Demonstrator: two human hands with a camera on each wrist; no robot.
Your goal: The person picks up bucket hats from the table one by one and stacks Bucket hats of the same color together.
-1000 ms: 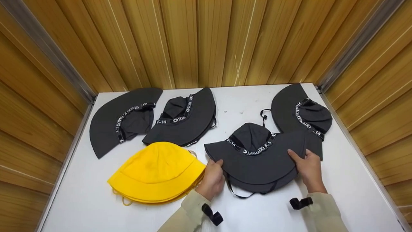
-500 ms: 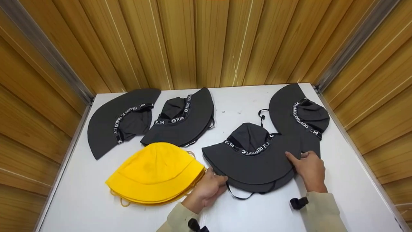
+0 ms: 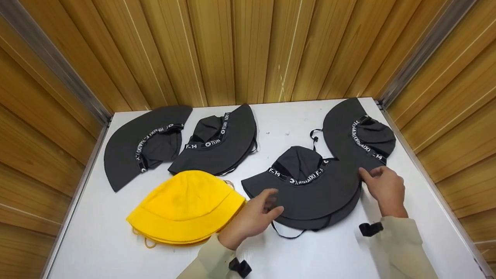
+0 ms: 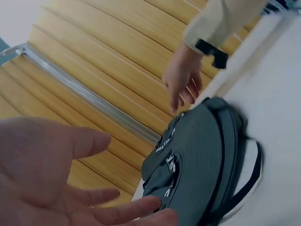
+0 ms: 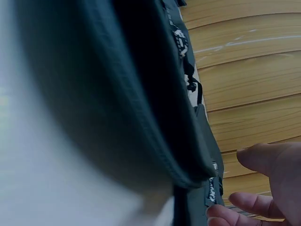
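Note:
A dark grey bucket hat [image 3: 314, 201] with lettered band lies folded on the white table, its crown toward the back and a cord loop at its front. Over its left brim hovers my left hand [image 3: 254, 217], fingers spread and holding nothing. My right hand [image 3: 385, 190] is just off the right end of the brim, thumb and fingers apart in the right wrist view. A second dark hat [image 3: 374, 135] lies partly under that end. To the left of my left hand lies a yellow hat [image 3: 186, 209], its right edge partly behind the hand.
Two more dark hats, one at the far left [image 3: 124, 147] and one beside it [image 3: 232, 155], lie along the back of the white table [image 3: 97, 248]. Wood-patterned walls [image 3: 252, 50] close in the back and both sides.
Both hands have let go of the front dark hat's brim. The left hand has risen over the brim's left side. The right hand has moved right and slightly back. The hats stay in place.

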